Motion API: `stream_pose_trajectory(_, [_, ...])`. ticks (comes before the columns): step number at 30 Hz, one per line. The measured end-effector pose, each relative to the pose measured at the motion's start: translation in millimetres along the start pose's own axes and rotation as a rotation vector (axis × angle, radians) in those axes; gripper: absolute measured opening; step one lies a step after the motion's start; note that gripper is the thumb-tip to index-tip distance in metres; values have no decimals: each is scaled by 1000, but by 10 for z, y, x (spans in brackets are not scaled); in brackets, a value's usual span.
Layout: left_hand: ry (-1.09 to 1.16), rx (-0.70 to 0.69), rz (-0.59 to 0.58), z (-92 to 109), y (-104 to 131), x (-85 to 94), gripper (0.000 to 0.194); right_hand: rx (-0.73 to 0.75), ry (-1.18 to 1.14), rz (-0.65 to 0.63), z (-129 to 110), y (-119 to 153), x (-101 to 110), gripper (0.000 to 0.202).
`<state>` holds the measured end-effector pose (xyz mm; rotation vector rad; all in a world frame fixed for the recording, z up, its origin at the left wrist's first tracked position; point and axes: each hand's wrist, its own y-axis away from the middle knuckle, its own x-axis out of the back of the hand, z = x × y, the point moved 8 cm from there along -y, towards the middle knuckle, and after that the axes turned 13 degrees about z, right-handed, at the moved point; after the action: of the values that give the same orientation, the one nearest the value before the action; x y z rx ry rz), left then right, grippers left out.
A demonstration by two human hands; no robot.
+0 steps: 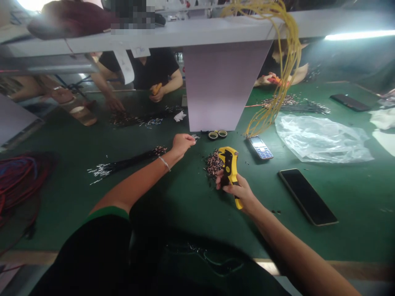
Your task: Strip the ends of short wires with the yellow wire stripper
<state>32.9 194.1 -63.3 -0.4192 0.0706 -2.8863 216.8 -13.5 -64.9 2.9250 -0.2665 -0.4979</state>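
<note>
My right hand (237, 189) grips a yellow-and-black wire stripper (230, 164), its head pointing up and away from me. Just left of the tool lies a heap of short copper-and-black wire offcuts (212, 163), partly covered by my fingers. My left hand (183, 144) reaches forward with fingers pinched together beside a few small silvery pieces (196, 137); whatever sits in the pinch is too small to make out. A bundle of black wires (129, 161) lies left of my forearm, silvery tips at one end and bare copper at the other.
Two tape rolls (217, 135) sit at the foot of a pale upright panel (219, 86). Right of me are a keypad phone (261, 147), a smartphone (308, 196) and a plastic bag (321, 139). Yellow wires (288, 61) hang from the shelf (173, 35). Co-workers sit opposite.
</note>
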Motion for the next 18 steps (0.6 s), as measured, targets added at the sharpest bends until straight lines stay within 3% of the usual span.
stream_pose_trajectory(11, [-28, -6, 8, -34, -72, -92, 8, -8, -17, -19, -67, -2, -13, 38])
stream_pose_trajectory(15, [-16, -37, -10, 98, 33, -53, 6, 4, -17, -11, -45, -8, 2, 37])
stream_pose_trajectory(18, [-8, -99, -30, 318, 235, 14, 9, 24, -32, 12, -53, -9, 20, 37])
